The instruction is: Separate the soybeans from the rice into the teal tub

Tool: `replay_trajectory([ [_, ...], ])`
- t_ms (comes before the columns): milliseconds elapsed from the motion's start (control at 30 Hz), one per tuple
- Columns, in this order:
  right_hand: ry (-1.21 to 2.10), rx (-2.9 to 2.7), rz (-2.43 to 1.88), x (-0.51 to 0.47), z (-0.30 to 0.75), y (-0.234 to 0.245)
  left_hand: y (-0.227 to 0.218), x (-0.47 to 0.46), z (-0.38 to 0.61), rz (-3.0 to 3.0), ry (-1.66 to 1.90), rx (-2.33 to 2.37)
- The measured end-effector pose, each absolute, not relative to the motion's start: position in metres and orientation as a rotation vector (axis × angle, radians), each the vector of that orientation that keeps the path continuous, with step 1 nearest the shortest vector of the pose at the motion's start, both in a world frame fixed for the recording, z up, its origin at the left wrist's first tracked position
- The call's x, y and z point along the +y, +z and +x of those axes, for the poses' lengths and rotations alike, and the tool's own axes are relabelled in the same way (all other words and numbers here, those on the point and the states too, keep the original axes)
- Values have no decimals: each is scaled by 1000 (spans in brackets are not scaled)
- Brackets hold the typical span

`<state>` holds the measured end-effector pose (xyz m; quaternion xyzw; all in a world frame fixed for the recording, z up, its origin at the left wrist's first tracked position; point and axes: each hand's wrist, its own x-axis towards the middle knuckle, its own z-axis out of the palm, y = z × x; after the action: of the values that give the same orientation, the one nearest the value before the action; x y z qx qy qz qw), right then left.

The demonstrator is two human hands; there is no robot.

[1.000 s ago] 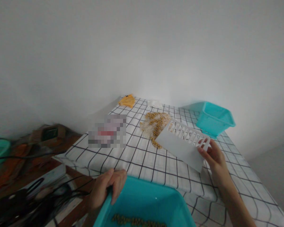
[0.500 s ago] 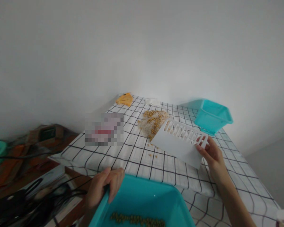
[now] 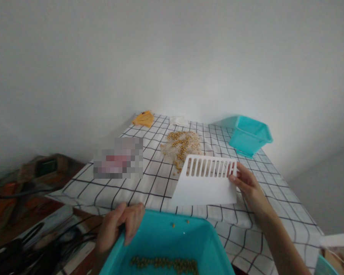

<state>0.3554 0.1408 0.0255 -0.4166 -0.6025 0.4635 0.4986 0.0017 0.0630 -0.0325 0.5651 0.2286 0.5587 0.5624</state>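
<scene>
My left hand (image 3: 120, 223) is closed over the left corner of a teal plastic tub (image 3: 172, 240), held against the table's front edge. Greenish beans (image 3: 164, 263) lie along its bottom, and two yellow beans show near its far wall. Between the thumb and fingers of my right hand (image 3: 248, 185) is the right end of a white slotted plastic scraper (image 3: 205, 191). Its lower edge is near the table's edge, just above the tub's far rim. Behind the scraper, a heap of yellow soybeans (image 3: 180, 144) mixed with pale grains is spread on the checked tablecloth (image 3: 149, 181).
A second teal tub (image 3: 249, 133) stands at the right rear. A yellow cloth-like item (image 3: 143, 119) and a white one (image 3: 178, 121) lie along the back edge. At the left is a blurred-out pinkish item (image 3: 117, 160). Cables and clutter (image 3: 43, 240) fill the lower left.
My right hand has drawn the scraper toward me and leftward, levelling it along the table's front edge. Two yellow beans now appear within the near tub. My left hand keeps its grip on the rim.
</scene>
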Motion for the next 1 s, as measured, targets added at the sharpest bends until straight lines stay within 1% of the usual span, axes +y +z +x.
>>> replay_trajectory([
  [167,951,-1261,-1048,149,361,23,-33,61,2,1299,1345,582],
  [300,913,-1292,-1091,152,360,24,-34,60,3,1320,1337,584],
  [400,940,-1372,-1094,150,357,26,-34,61,2,1335,1337,583],
  [600,1155,-1535,-1076,142,354,30,-32,62,0,1345,1326,576],
  [800,982,-1318,-1105,149,357,24,-32,63,0,1362,1316,563],
  [1000,904,-1327,-1077,154,355,22,-31,62,2,1361,1345,606],
])
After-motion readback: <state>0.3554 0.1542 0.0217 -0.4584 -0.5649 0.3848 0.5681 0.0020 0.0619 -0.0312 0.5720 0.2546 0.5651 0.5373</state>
